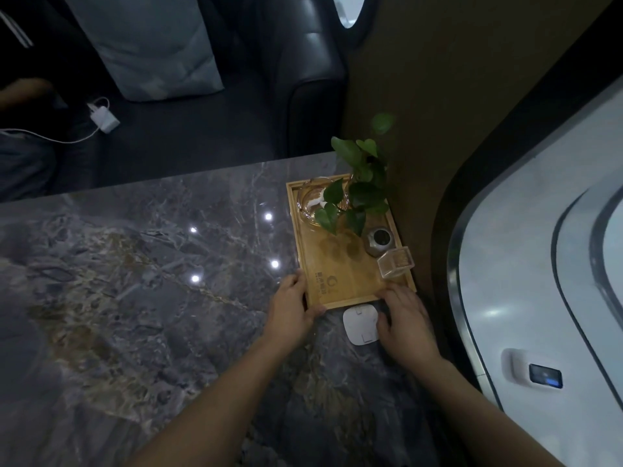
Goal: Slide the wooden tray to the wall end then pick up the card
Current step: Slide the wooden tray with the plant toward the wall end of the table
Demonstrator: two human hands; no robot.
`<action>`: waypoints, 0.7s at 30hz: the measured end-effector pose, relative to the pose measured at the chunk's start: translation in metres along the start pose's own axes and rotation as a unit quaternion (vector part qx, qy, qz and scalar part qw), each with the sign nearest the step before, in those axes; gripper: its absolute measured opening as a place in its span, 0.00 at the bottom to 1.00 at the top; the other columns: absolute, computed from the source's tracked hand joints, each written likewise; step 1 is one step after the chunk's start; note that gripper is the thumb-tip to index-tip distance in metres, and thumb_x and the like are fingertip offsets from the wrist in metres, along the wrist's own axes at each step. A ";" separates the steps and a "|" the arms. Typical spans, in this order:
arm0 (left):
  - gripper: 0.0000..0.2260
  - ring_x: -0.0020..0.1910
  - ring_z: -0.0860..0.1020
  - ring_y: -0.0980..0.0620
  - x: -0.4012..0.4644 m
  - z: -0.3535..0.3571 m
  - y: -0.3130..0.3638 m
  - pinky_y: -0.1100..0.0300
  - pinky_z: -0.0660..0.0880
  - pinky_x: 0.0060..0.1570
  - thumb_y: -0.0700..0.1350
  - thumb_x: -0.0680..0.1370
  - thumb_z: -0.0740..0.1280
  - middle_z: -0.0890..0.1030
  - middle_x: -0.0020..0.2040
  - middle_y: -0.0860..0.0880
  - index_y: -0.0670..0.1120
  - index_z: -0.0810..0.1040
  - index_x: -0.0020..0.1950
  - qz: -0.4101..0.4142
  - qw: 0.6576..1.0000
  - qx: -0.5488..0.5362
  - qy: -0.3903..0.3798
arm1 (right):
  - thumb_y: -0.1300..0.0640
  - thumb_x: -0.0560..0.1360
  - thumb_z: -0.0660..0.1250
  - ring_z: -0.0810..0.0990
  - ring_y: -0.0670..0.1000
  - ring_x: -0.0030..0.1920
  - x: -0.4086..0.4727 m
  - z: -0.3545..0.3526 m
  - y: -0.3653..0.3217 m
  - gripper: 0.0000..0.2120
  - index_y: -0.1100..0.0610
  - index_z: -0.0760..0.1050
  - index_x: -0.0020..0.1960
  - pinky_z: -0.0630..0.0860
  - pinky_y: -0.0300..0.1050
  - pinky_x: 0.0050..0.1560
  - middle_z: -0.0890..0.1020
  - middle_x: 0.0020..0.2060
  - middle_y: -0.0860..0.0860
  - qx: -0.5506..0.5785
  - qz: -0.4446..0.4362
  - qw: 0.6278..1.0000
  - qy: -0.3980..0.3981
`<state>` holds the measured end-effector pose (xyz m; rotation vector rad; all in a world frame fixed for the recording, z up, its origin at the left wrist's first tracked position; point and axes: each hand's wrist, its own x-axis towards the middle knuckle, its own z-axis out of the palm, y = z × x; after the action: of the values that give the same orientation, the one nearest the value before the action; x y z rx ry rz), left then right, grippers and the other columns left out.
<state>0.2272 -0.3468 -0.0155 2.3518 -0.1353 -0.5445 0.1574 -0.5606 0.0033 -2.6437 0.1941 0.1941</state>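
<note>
The wooden tray (340,281) lies on the grey marble table (135,281) with its right long side against the brown wall. It carries a green plant (360,190), a glass ashtray (315,200), a small dark jar (380,241) and a clear box (395,262). My left hand (292,306) grips the tray's near left corner. My right hand (406,318) rests on the near right corner, fingers spread. A white rounded card (360,323) lies flat on the table just in front of the tray, between my hands, touching my right thumb.
A dark leather seat (303,79) with a pale cushion (145,45) stands beyond the table. A white charger and cable (102,119) lie on the seat. On the right are the brown wall (438,129) and a curved window frame (472,298).
</note>
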 end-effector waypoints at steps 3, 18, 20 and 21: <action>0.35 0.62 0.75 0.47 -0.003 -0.001 -0.002 0.50 0.74 0.64 0.52 0.74 0.73 0.71 0.68 0.48 0.48 0.63 0.77 0.017 1.000 0.002 -0.005 | 0.62 0.73 0.66 0.71 0.55 0.65 -0.002 0.000 -0.002 0.17 0.58 0.74 0.61 0.69 0.54 0.67 0.76 0.62 0.55 0.000 0.009 1.000 -0.017; 0.34 0.71 0.66 0.56 -0.071 -0.024 -0.039 0.60 0.65 0.68 0.61 0.74 0.67 0.65 0.76 0.54 0.52 0.61 0.77 0.038 0.999 -0.011 0.034 | 0.47 0.75 0.65 0.55 0.56 0.76 -0.043 0.010 -0.033 0.33 0.55 0.58 0.76 0.59 0.57 0.75 0.60 0.76 0.55 -0.052 0.003 0.997 -0.052; 0.34 0.70 0.65 0.60 -0.090 -0.032 -0.049 0.64 0.62 0.66 0.62 0.74 0.66 0.66 0.75 0.55 0.54 0.61 0.77 0.046 0.998 0.003 0.050 | 0.45 0.75 0.64 0.55 0.57 0.77 -0.051 0.011 -0.044 0.34 0.54 0.57 0.76 0.60 0.59 0.74 0.60 0.77 0.56 -0.051 -0.023 0.998 -0.041; 0.34 0.70 0.65 0.60 -0.097 -0.035 -0.052 0.64 0.61 0.67 0.62 0.74 0.66 0.66 0.75 0.55 0.54 0.61 0.77 0.051 0.997 0.012 0.055 | 0.45 0.74 0.65 0.54 0.57 0.77 -0.054 0.012 -0.047 0.36 0.53 0.56 0.77 0.60 0.60 0.73 0.58 0.77 0.56 -0.050 -0.032 0.997 -0.041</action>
<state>0.1518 -0.2623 0.0065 2.3766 -0.2095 -0.3650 0.1109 -0.5083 0.0235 -2.7301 0.0742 0.2972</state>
